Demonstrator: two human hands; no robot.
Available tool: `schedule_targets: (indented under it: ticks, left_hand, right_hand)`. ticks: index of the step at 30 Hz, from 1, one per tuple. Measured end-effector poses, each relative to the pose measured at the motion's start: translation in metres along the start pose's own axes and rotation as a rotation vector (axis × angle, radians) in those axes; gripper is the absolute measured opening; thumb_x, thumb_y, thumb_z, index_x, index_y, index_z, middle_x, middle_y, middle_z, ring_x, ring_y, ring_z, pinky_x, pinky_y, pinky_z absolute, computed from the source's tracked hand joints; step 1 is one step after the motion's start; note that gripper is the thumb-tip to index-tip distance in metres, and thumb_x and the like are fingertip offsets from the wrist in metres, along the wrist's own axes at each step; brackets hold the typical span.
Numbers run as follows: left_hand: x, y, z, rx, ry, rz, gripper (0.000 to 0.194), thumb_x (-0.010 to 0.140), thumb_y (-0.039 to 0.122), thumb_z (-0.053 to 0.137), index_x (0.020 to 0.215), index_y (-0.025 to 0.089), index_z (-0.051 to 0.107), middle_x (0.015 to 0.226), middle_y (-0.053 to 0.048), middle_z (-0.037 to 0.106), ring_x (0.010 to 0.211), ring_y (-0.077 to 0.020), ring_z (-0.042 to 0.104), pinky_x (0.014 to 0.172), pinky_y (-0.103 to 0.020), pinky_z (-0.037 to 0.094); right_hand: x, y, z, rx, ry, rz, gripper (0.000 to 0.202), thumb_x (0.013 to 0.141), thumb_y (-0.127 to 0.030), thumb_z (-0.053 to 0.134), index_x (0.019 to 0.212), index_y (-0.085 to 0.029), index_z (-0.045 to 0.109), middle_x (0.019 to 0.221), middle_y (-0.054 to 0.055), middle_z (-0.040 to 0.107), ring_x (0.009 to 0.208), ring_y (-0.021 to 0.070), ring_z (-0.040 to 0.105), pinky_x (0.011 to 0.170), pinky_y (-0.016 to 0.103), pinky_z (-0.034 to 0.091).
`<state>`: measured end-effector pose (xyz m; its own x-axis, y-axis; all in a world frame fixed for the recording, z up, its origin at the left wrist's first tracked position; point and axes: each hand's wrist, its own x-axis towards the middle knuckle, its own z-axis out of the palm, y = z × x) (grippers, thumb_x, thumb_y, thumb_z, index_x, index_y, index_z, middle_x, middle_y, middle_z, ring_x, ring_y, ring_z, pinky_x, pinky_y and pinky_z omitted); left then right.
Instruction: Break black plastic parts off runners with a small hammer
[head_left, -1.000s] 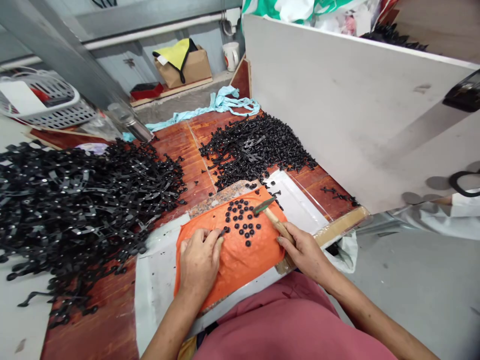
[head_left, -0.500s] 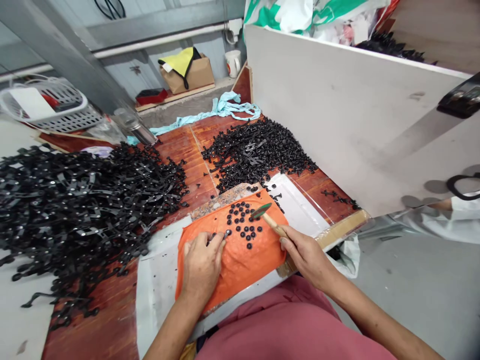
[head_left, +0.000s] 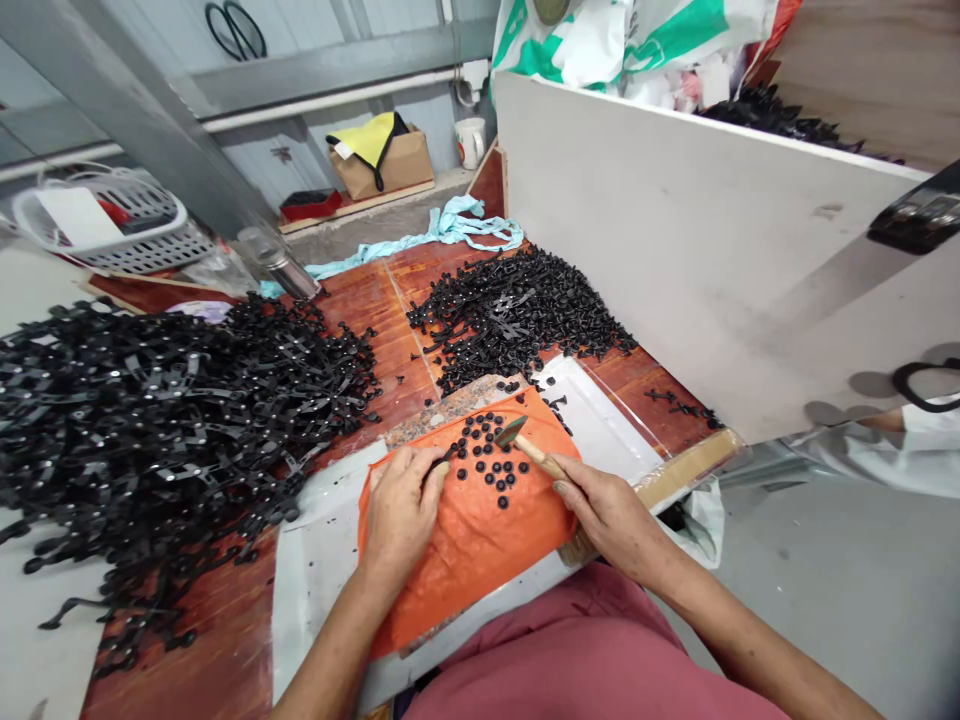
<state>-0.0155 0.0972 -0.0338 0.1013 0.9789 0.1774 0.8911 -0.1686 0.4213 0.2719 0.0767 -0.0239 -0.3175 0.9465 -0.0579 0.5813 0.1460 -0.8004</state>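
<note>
Nearest: pink garment (head_left: 585,650) at bottom edge. Left hand (head_left: 403,505) over left part of orange cloth (head_left: 465,565), thumb and index pinching a small black part (head_left: 448,454); other fingers curled, details hidden. The part points toward the discs, tip close to the nearest ones. Right hand (head_left: 606,508) at cloth's right edge, fingers wrapped around the wooden handle of a small hammer (head_left: 538,455); head points up-left, over the discs. Can't tell if head touches them.

Small black discs (head_left: 502,502) lie in a loose cluster on the cloth, between the hands and beyond. Cloth covers most of a speckled slab (head_left: 450,410), bare at far edge. White sheeting (head_left: 311,590) sits under and beside it on the reddish wooden table (head_left: 225,610).

Left: big tangled heap of black strips (head_left: 150,400). Beyond slab: second heap of small black pieces (head_left: 525,310), next to grey panel (head_left: 675,230) on the right.

Farther: light-blue fabric strip (head_left: 454,224), metal flask (head_left: 283,268), grey basket (head_left: 161,248) at left. Back ledge: red box (head_left: 311,207), cardboard box (head_left: 411,162) with yellow cloth (head_left: 367,143) draped over, white mug (head_left: 470,143).
</note>
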Motion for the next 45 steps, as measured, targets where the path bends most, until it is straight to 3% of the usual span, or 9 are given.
schedule_targets:
  ticks: [16,23,28,34,38,41,45]
  left_hand:
    - [0.004,0.001,0.001,0.122,-0.006,0.093,0.023,0.1,0.032,0.051,0.104,0.026,0.073,0.088,-0.003,0.062,0.084,-0.0199,0.061,0.086,-0.038,0.041]
    - [0.006,-0.004,0.003,0.152,-0.018,0.149,0.026,0.101,0.031,0.05,0.109,0.024,0.073,0.088,-0.004,0.063,0.085,-0.0197,0.06,0.088,-0.038,0.042]
    - [0.007,-0.006,0.003,0.135,-0.027,0.148,0.027,0.101,0.032,0.049,0.108,0.023,0.074,0.083,-0.003,0.063,0.081,-0.0193,0.06,0.087,-0.038,0.043]
    - [0.007,-0.006,0.004,0.104,-0.016,0.125,0.027,0.099,0.031,0.051,0.105,0.024,0.076,0.081,-0.003,0.063,0.079,-0.0192,0.06,0.088,-0.038,0.043]
    - [0.007,-0.008,0.006,0.106,-0.01,0.129,0.027,0.1,0.031,0.051,0.106,0.024,0.077,0.079,-0.003,0.063,0.079,-0.0193,0.06,0.089,-0.039,0.042]
    - [0.006,-0.008,0.006,0.126,-0.002,0.13,0.027,0.1,0.032,0.052,0.106,0.024,0.077,0.08,-0.003,0.063,0.08,-0.02,0.06,0.09,-0.039,0.042]
    - [0.005,-0.008,0.007,0.115,0.005,0.123,0.027,0.099,0.031,0.053,0.107,0.025,0.077,0.081,-0.003,0.064,0.08,-0.0197,0.06,0.09,-0.039,0.042]
  right_hand:
    - [0.001,0.014,0.004,0.043,-0.009,0.008,0.038,0.107,-0.035,0.039,0.14,-0.027,0.057,0.121,0.003,0.074,0.102,0.0225,0.071,0.089,0.033,0.053]
    - [0.011,-0.011,-0.006,-0.175,-0.007,-0.092,0.041,0.106,-0.027,0.041,0.145,-0.025,0.053,0.124,0.008,0.074,0.103,0.0237,0.073,0.088,0.034,0.055]
    - [0.029,-0.032,-0.002,-0.266,-0.066,-0.214,0.053,0.105,-0.023,0.042,0.157,-0.031,0.037,0.121,0.008,0.074,0.1,0.0235,0.073,0.084,0.034,0.057]
    - [0.035,-0.037,0.006,-0.374,-0.097,-0.205,0.055,0.105,-0.018,0.035,0.158,-0.029,0.037,0.101,0.009,0.074,0.086,0.0238,0.072,0.074,0.033,0.056]
    - [0.032,-0.037,0.005,-0.377,-0.044,-0.224,0.056,0.105,-0.019,0.034,0.161,-0.027,0.031,0.1,0.009,0.072,0.085,0.0226,0.071,0.074,0.031,0.055]
    - [0.03,-0.038,0.006,-0.465,-0.109,-0.198,0.061,0.101,-0.012,0.034,0.16,-0.029,0.032,0.091,0.006,0.07,0.074,0.021,0.069,0.069,0.03,0.053]
    - [0.031,-0.039,0.007,-0.392,-0.106,-0.202,0.057,0.104,-0.017,0.034,0.16,-0.029,0.03,0.102,0.007,0.072,0.086,0.0209,0.07,0.075,0.029,0.053]
